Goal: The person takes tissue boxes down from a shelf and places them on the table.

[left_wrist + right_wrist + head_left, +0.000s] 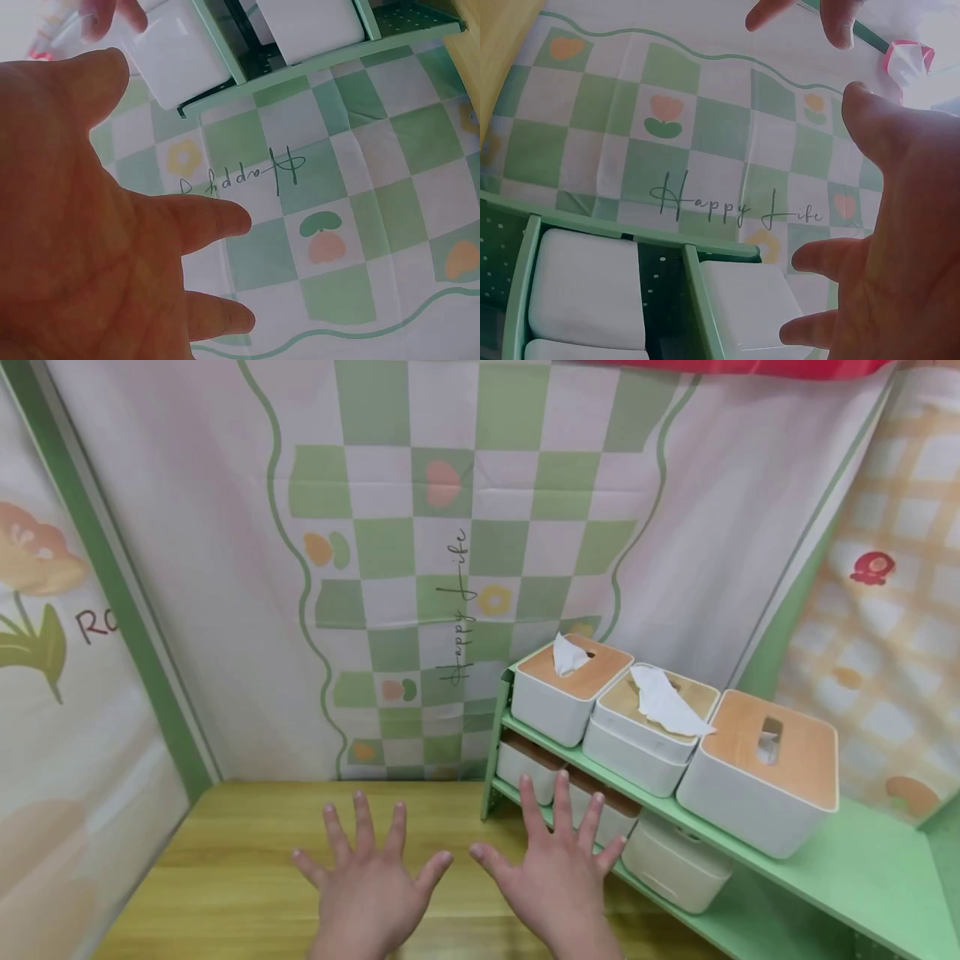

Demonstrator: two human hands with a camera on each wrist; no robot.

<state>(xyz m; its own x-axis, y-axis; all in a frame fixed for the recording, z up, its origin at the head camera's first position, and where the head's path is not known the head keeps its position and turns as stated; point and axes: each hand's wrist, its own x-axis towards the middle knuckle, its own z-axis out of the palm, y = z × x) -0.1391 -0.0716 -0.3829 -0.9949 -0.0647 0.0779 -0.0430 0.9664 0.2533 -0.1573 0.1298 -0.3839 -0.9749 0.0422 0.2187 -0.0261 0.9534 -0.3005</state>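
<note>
Both hands are held out with fingers spread and nothing in them. The left hand (369,885) is over the wooden tabletop (247,852), back facing up. To its right, the right hand (558,877) hangs in front of the green shelf (862,860), its fingertips overlapping the lower boxes in the head view. On the top tier stand a white tissue box (551,706) with a wooden lid, a second tissue box (633,756) with a tissue lying over its lid, and a third tissue box (750,802). The wrist views show each palm, apart from the boxes.
On the lower tier are a small brown-lidded box (525,768), another brown-lidded box (600,806) and a cream lidded box (675,864). A checked green and white curtain (502,552) hangs behind the table. Green posts (135,610) frame the corner.
</note>
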